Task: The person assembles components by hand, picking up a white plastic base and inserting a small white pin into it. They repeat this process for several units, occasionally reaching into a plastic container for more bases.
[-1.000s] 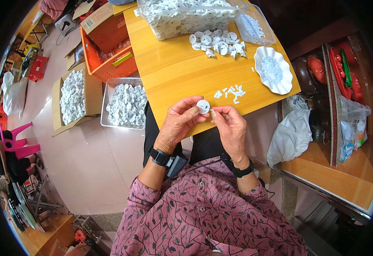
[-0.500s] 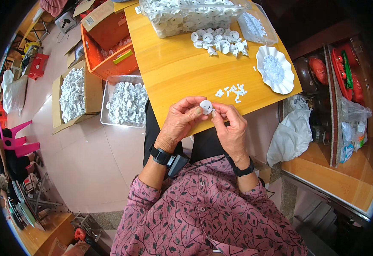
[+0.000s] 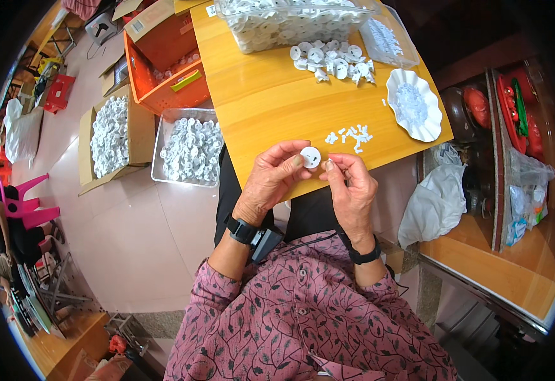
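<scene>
A white round plastic piece (image 3: 310,157) with small dark slots is pinched between the thumb and fingers of my left hand (image 3: 270,174), just over the near edge of the table (image 3: 258,114). My right hand (image 3: 352,187) is closed in a pinch a little to the right of that piece, thumb against fingertips; whatever lies between them is too small to make out. Just beyond my hands are several small white plastic pegs (image 3: 357,134) scattered on the wood. Farther back lies a heap of similar round white pieces (image 3: 338,61).
A white fluted dish (image 3: 431,132) of small translucent bits stands at the table's right. At the back are a full clear tub (image 3: 242,38) and a shallow clear tray (image 3: 406,63). On the left floor sit an orange crate (image 3: 169,95), a cardboard box (image 3: 139,136) and a clear bin (image 3: 185,181).
My right hand has drawn slightly away to the right from the round white piece. My left hand still holds it, now with its slotted face more plainly in view. The view has shifted slightly.
</scene>
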Tool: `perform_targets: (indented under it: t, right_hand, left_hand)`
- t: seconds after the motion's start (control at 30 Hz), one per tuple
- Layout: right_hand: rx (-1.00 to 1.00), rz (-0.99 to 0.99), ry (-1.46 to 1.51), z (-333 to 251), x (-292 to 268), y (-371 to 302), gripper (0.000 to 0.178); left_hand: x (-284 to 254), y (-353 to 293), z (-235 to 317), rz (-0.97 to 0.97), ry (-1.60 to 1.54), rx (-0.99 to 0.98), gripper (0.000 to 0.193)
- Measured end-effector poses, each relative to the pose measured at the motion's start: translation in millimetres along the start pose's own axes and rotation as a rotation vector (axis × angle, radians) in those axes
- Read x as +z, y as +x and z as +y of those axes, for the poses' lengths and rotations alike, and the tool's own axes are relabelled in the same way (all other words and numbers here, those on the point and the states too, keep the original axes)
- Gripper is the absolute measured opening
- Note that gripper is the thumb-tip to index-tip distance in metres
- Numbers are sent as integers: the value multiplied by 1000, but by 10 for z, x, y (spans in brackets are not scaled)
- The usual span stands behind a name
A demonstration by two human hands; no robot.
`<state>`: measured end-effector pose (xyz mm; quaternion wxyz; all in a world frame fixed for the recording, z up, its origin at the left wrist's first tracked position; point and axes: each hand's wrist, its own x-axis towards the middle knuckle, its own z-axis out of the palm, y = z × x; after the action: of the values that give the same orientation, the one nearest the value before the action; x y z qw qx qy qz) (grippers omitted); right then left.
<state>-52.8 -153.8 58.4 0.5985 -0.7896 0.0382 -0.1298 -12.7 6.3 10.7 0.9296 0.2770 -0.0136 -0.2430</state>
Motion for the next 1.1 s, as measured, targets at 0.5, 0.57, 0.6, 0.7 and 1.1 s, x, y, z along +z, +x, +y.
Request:
perform_targets:
  t: [0.5,0.57,0.6,0.7,1.1]
  right_hand:
    - [73,-2,88,-15,-7,9,11]
    - [11,11,42,25,-13,20,10]
    - [-52,26,-4,39,-14,28,8]
    - [-92,19,50,-43,1,58,7]
    - [133,1,192,-115,61,33,11]
  left_hand:
    - [-9,0,-21,-11,34,10,41]
    - [-11,2,-16,-7,33,10,41]
    - [-8,8,-16,3,58,11,41]
    - [2,17,-35,12,86,11,41]
    - [48,4,-15,30,103,-11,41]
